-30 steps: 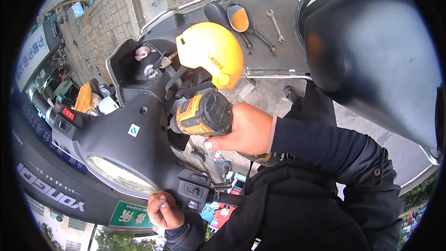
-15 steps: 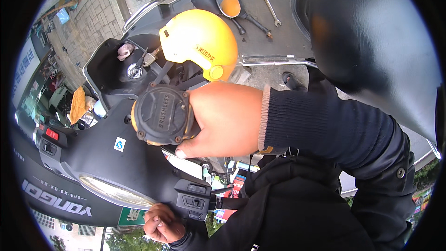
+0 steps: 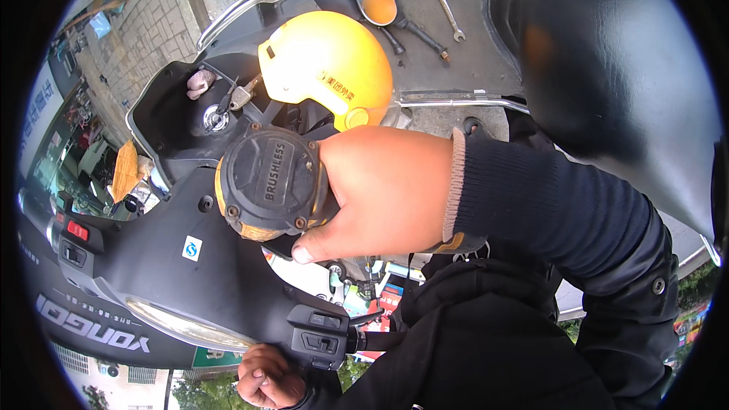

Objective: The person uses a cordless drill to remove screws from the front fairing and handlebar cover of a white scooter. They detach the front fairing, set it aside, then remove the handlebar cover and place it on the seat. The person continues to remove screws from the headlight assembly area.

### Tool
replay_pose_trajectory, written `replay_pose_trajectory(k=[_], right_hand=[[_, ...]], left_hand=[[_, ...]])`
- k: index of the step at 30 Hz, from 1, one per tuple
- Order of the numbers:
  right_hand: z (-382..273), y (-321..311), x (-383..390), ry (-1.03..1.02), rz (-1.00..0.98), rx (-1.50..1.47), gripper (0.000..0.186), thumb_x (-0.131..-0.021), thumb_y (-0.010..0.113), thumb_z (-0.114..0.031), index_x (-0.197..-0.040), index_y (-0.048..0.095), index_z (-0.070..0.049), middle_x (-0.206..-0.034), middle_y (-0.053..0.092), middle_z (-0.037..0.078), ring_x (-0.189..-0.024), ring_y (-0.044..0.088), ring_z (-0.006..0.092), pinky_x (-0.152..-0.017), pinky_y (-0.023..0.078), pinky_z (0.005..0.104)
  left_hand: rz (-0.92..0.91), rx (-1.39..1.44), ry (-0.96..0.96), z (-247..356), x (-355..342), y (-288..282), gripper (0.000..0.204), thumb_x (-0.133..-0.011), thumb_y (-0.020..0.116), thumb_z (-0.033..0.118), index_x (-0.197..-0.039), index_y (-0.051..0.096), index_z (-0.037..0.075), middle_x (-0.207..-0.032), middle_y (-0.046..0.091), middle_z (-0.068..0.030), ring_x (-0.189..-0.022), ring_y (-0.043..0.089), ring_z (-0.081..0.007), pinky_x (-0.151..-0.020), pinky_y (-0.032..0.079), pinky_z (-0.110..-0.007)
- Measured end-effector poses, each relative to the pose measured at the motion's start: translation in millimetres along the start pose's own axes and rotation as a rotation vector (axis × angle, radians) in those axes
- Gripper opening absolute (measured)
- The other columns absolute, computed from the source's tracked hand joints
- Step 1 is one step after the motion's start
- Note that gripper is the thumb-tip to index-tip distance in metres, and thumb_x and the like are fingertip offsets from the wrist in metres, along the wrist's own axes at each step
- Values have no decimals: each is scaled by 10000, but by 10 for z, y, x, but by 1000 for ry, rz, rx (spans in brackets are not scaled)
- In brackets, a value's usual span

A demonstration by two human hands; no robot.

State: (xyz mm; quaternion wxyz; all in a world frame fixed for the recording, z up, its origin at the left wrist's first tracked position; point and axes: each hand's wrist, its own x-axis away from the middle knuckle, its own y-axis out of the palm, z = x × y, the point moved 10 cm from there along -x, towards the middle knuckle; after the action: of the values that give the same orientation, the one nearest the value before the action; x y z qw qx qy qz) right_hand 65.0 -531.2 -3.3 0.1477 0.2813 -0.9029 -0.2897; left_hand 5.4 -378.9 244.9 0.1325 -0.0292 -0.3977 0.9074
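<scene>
My right hand [image 3: 380, 190] grips a yellow and black power tool [image 3: 269, 186], its black back end turned up toward me, over the scooter's dark front cowl [image 3: 156, 243]; the tool's working tip is hidden. My left hand [image 3: 269, 376] is closed at the lower edge, beside the handlebar switch housing [image 3: 315, 334]; I cannot make out what, if anything, is between its fingers. Just beyond the tool lies a yellow helmet [image 3: 326, 61]. Keys [image 3: 243, 95] are at the ignition in the black front compartment, with a crumpled pinkish item [image 3: 199, 83].
On the scooter's grey footboard [image 3: 486, 53] lie two detached mirrors [image 3: 378, 4] and a steel open-end wrench [image 3: 446, 11]. The black seat [image 3: 607, 99] fills the right side. The other handlebar switch [image 3: 74, 239] is at the left, with pavement and a shopfront beyond.
My right hand and the tool have moved left, and the tool has turned so its back end faces up. My left hand has shifted slightly down, still closed. The view has shifted somewhat.
</scene>
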Motion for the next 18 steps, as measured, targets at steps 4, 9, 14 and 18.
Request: replay_pose_trajectory(k=[4, 9, 14, 18], right_hand=[[-33, -40, -19, -2, -9, 39, 361, -803, 707, -304, -854, 691, 52, -746, 680, 199, -752, 684, 352, -728, 542, 409], [-273, -30, -82, -42, -122, 280, 342, -805, 693, -293, -875, 705, 41, -805, 696, 193, -816, 692, 341, -765, 546, 410], [-439, 4, -292, -48, -230, 540, 345, -842, 668, -311, -913, 740, 19, -855, 720, 184, -855, 710, 311, -810, 553, 382], [-345, -8, -225, 63, -263, 393, 350, -839, 679, -308, -944, 728, 23, -913, 720, 184, -884, 708, 307, -821, 548, 387]], left_hand=[[4, -46, 34, 36, -1, -1, 181, -984, 535, 161, -1123, 568, 49, -650, 380, -2, -508, 337, -107, -495, 285, -272], [5, -28, 28, 30, 2, 13, 192, -982, 524, 156, -1136, 566, 48, -645, 384, -5, -507, 336, -108, -497, 292, -277], [1, -52, 41, 45, 0, 27, 202, -983, 517, 163, -1137, 563, 41, -642, 388, -10, -508, 332, -112, -493, 289, -282], [8, -60, 24, 41, 5, 29, 199, -980, 514, 159, -1129, 562, 36, -644, 392, -14, -510, 332, -116, -496, 290, -285]])
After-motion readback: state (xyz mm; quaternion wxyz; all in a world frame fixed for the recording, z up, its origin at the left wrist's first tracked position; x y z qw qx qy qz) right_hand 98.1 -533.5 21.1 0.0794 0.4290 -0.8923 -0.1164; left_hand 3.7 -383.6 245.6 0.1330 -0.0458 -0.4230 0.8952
